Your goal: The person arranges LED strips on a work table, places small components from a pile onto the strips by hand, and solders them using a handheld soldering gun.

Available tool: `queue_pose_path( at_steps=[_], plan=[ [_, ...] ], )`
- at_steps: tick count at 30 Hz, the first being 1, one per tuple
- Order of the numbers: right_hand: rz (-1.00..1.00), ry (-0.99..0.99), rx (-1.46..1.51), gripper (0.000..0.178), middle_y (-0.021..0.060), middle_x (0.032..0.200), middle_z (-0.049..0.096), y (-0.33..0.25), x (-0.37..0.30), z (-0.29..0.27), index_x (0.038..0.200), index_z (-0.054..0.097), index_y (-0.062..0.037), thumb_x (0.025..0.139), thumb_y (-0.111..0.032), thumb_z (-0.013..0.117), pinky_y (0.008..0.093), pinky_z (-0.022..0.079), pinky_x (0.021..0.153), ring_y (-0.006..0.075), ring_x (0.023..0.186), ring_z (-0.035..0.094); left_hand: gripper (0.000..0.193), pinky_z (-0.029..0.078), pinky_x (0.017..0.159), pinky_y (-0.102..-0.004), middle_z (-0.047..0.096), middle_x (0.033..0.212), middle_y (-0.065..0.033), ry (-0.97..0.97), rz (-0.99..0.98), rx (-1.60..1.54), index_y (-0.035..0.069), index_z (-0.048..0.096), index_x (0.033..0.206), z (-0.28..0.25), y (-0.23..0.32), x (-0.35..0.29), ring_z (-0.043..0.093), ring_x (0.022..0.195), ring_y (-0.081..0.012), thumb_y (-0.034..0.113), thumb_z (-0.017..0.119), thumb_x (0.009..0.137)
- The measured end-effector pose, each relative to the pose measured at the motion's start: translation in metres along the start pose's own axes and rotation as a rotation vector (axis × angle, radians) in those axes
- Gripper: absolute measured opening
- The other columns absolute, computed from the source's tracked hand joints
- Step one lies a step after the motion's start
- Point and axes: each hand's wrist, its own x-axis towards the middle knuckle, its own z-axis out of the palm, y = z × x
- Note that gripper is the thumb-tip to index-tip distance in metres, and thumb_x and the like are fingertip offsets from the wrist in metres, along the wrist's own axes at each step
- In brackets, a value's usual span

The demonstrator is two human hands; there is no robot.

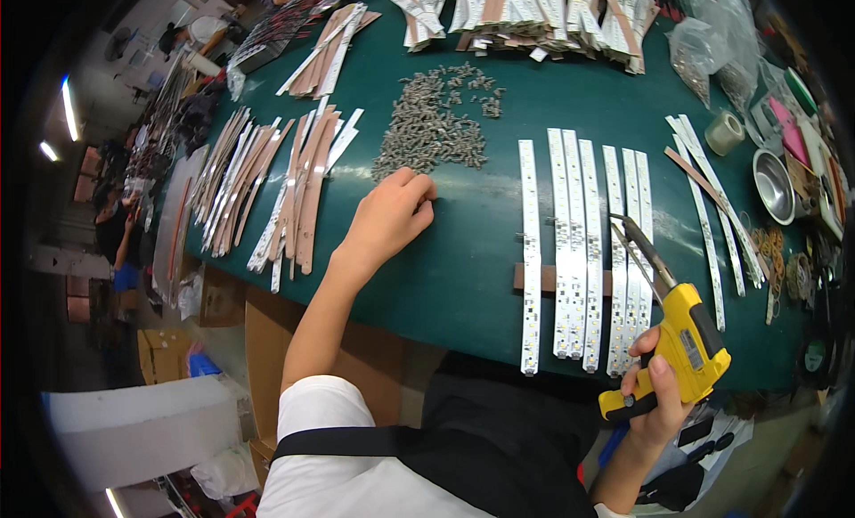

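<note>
My right hand (661, 395) grips a yellow soldering gun (690, 344) by its handle. Its dark metal tip points up and left, over the rightmost of several white LED strips (561, 251) laid side by side. Small connectors stick out along the edges of some strips, and a brown bar (550, 278) lies crosswise beneath them. At the near edge of a heap of small grey metal parts (432, 122) is my left hand (389, 217), its fingers curled together. Whatever it may be pinching is hidden.
Bundles of white and brown strips (303, 184) lie to the left, with a large stack (552, 19) at the back. On the right are loose strips (712, 206), a tape roll (724, 133), a metal bowl (773, 187) and plastic bags (704, 55). Other people work at the far left.
</note>
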Motion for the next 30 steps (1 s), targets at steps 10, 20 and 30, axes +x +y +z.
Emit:
queue_pose_path(
  at_steps=[10, 20, 30],
  plan=[
    [0.009, -0.039, 0.018, 0.053, 0.0179, 0.094, 0.056, 0.004, -0.006, 0.002, 0.131, 0.041, 0.0061, 0.083, -0.006, 0.06, 0.0217, 0.05, 0.047, 0.0179, 0.08, 0.057, 0.015, 0.05, 0.076, -0.0237, 0.067, 0.091, -0.0037, -0.155, 0.044, -0.851, 0.001, 0.065, 0.098, 0.026, 0.085, 0.05, 0.062, 0.079, -0.0088, 0.008, 0.065, 0.085],
    [0.032, -0.038, 0.02, 0.052, 0.0186, 0.094, 0.057, 0.0, -0.006, -0.001, 0.131, 0.042, 0.0062, 0.083, -0.002, 0.059, 0.0218, 0.05, 0.048, 0.0177, 0.078, 0.058, 0.01, 0.047, 0.07, -0.033, 0.06, 0.08, -0.0056, 0.071, 0.398, -0.475, 0.006, 0.064, 0.087, 0.053, 0.096, 0.052, 0.058, 0.077, -0.0214, 0.004, 0.064, 0.076],
    [0.037, -0.067, 0.032, 0.053, 0.0188, 0.094, 0.057, 0.003, -0.003, 0.005, 0.131, 0.042, 0.0059, 0.082, -0.002, 0.059, 0.022, 0.05, 0.047, 0.0175, 0.076, 0.058, 0.011, 0.047, 0.069, -0.0327, 0.06, 0.078, -0.0059, 0.081, 0.362, -0.544, 0.005, 0.063, 0.085, 0.061, 0.098, 0.052, 0.057, 0.076, -0.0212, 0.004, 0.065, 0.075]
  ],
)
